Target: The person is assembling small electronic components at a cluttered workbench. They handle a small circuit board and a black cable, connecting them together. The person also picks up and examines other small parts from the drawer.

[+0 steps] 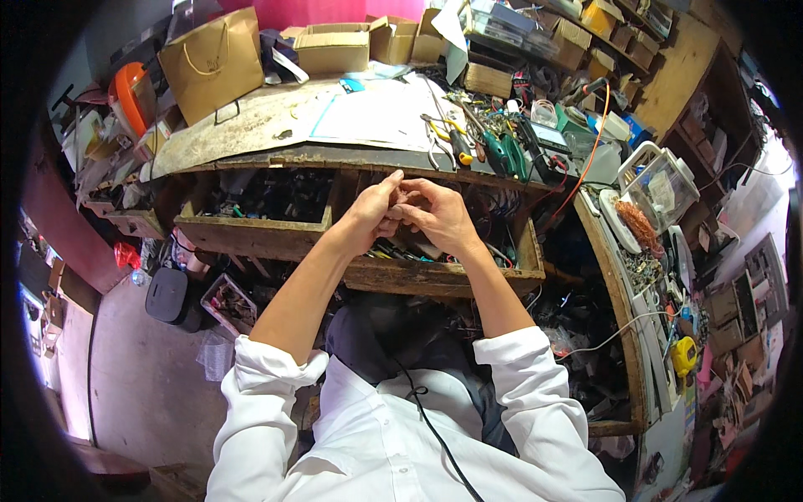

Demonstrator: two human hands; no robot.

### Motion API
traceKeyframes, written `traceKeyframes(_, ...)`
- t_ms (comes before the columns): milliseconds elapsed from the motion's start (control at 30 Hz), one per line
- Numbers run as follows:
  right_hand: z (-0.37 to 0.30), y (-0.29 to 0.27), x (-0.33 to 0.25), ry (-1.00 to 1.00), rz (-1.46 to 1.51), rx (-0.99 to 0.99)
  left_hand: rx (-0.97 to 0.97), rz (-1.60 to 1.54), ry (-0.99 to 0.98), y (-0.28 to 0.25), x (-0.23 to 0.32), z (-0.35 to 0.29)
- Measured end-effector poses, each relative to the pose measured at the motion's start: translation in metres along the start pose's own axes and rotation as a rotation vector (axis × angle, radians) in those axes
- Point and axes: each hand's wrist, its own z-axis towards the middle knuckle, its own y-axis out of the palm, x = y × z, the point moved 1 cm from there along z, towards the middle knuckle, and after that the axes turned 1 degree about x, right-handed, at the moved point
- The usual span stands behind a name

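Note:
My left hand (pixel 370 216) and my right hand (pixel 438 216) meet over an open wooden drawer (pixel 435 279) at the bench's front edge. The fingers of both are curled and pinched together, fingertips nearly touching. Whatever they hold, if anything, is too small or hidden to make out. Below them, the drawer contains tools and wires, partly covered by my hands. Just beyond, on the bench top, lie pliers with yellow-black handles (pixel 457 144) and a green-handled tool (pixel 505 156).
A second open drawer (pixel 251 230) with dark parts sits to the left. White paper (pixel 368 117) covers part of the bench. Cardboard boxes (pixel 333 48) and a paper bag (pixel 209 63) stand behind. At right are a clear plastic container (pixel 661 188), copper wire (pixel 637 224) and a yellow tape measure (pixel 684 357).

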Motion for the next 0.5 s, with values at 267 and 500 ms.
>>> traceKeyframes(267, 0.003, -0.014, 0.014, 0.105, 0.060, 0.079, -0.092, -0.066, 0.107, -0.009, -0.010, -0.008)
traceKeyframes(500, 0.000, -0.023, 0.018, 0.256, 0.573, 0.094, 0.048, 0.105, 0.256, -0.012, -0.019, -0.016)
